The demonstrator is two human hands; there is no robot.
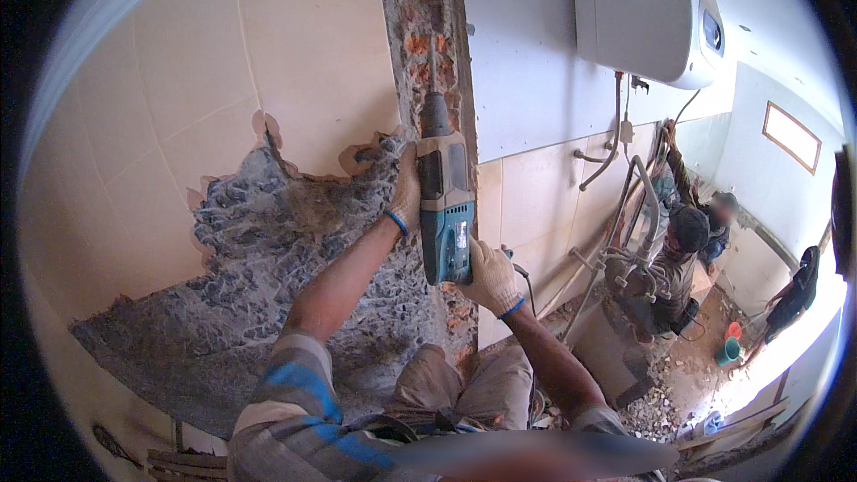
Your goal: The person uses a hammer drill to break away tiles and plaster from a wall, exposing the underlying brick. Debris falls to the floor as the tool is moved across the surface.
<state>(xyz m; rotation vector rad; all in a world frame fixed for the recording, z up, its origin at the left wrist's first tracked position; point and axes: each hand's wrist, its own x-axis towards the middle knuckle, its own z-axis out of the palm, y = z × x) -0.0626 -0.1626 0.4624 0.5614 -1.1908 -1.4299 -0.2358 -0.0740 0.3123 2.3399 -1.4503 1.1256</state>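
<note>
A teal and grey rotary hammer drill [449, 214] is held up against the wall, its chisel bit pointing at a strip of exposed brick and mortar [430, 13]. My left hand [406, 189], in a cream knit glove with a blue cuff, is wrapped round the tool's front body from the left side. My gloved right hand [493, 279] grips its rear end, where a cord hangs down. The trigger is hidden by the fingers. To the left, broken beige tile [192, 62] gives way to rough grey mortar [259, 223].
A white water heater [634, 13] hangs upper right with pipes [616, 138] below it. Two people [683, 241] work near the right wall, one with an arm raised. Rubble [656, 411], a green bucket [728, 353] and planks [741, 428] lie on the floor.
</note>
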